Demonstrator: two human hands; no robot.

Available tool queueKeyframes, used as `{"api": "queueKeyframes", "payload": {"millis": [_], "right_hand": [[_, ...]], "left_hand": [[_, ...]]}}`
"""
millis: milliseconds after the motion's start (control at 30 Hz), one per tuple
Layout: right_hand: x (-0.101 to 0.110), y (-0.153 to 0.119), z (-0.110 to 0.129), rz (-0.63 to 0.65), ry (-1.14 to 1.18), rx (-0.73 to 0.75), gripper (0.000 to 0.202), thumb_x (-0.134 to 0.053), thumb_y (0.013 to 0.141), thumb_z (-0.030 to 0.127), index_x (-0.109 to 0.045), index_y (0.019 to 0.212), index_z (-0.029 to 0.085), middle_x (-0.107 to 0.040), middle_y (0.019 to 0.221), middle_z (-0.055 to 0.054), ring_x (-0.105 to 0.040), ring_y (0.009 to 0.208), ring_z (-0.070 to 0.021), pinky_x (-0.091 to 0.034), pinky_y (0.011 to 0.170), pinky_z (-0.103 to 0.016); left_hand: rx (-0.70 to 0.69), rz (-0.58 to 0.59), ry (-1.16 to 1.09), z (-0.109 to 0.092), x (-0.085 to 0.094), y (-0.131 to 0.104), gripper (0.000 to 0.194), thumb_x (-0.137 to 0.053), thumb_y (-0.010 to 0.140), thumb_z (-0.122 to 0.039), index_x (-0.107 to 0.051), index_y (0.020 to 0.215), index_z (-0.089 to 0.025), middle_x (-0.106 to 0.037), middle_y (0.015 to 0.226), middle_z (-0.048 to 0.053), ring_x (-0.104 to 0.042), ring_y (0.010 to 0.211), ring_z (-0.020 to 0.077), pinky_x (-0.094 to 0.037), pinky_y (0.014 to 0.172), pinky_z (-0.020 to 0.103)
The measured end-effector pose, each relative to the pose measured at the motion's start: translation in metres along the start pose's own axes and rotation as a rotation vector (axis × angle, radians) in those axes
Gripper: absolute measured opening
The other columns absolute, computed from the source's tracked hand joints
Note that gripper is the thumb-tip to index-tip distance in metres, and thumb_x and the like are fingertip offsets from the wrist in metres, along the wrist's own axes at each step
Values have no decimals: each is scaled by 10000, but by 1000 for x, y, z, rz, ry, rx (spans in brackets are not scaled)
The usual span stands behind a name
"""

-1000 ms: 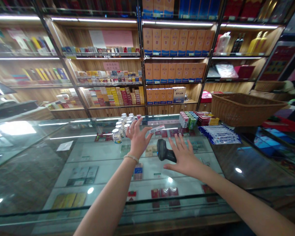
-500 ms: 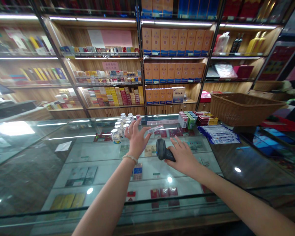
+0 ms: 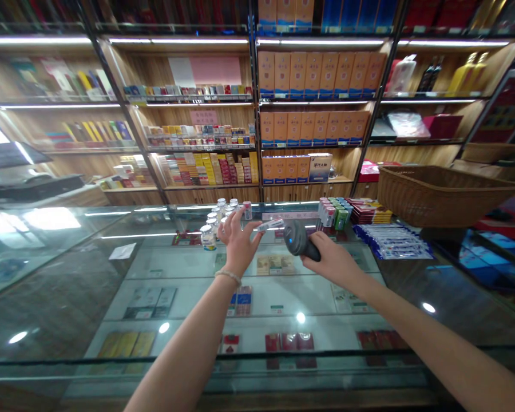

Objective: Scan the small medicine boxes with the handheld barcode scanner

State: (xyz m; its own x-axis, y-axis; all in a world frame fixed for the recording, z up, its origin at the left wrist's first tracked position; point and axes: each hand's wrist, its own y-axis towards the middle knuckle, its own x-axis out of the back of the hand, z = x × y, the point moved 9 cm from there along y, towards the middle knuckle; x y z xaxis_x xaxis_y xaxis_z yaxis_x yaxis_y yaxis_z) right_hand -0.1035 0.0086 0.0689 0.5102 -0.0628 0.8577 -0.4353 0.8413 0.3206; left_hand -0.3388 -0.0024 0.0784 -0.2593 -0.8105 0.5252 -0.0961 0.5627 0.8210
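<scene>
My left hand (image 3: 239, 240) pinches one end of a slim, light-coloured packet with a barcode (image 3: 271, 225) between thumb and index finger, its other fingers raised. To the right, my right hand (image 3: 332, 256) is wrapped round the handle of a dark grey barcode scanner (image 3: 297, 238). A blue light shows on the scanner's head, close beside the packet's far end. Just behind and left of my left hand, several small white-capped bottles (image 3: 208, 237) stand on the glass counter (image 3: 189, 292). A small pink-and-white tube (image 3: 248, 210) stands next to them.
At the counter's back right stand several coloured cylinders (image 3: 340, 217), beside stacked red and yellow packets (image 3: 371, 212). Blue-and-white packets (image 3: 392, 242) lie in front of a wicker basket (image 3: 442, 197). A paper slip (image 3: 122, 251) lies left. Stocked shelves (image 3: 257, 103) rise behind.
My right hand has closed more fully round the barcode scanner and lifted it up and right, towards the packet. My left hand keeps its pinch on the packet. The view has shifted slightly left.
</scene>
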Motion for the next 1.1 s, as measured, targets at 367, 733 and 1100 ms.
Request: {"api": "queueKeyframes", "payload": {"millis": [367,733,1100], "right_hand": [[-10,-9,9,220,782,-160,293,-628,801,430,-566,993,217,-610,648,68,-479,344,-77,-372,348,-200],[-29,-26,14,287,696,-186,366,-687,825,350,-622,1164,227,-669,721,44,-496,330,-74,-370,332,-193],[-30,-28,14,296,681,-188,322,-663,835,350,-645,1131,223,-671,727,37,-501,333,-75,-370,324,-190]], "left_hand": [[9,-5,63,6,-2,-1,165,-750,899,-368,-781,1054,-320,-480,1579,73,-371,1483,364,-209,1242,655],[-4,30,74,4,-5,-2,182,-743,902,-389,-779,1070,-332,-494,1574,71,-377,1481,369,-195,1243,647],[3,17,77,4,-6,-2,178,-752,895,-365,-786,1065,-323,-505,1566,69,-383,1473,359,-171,1261,631]]}}
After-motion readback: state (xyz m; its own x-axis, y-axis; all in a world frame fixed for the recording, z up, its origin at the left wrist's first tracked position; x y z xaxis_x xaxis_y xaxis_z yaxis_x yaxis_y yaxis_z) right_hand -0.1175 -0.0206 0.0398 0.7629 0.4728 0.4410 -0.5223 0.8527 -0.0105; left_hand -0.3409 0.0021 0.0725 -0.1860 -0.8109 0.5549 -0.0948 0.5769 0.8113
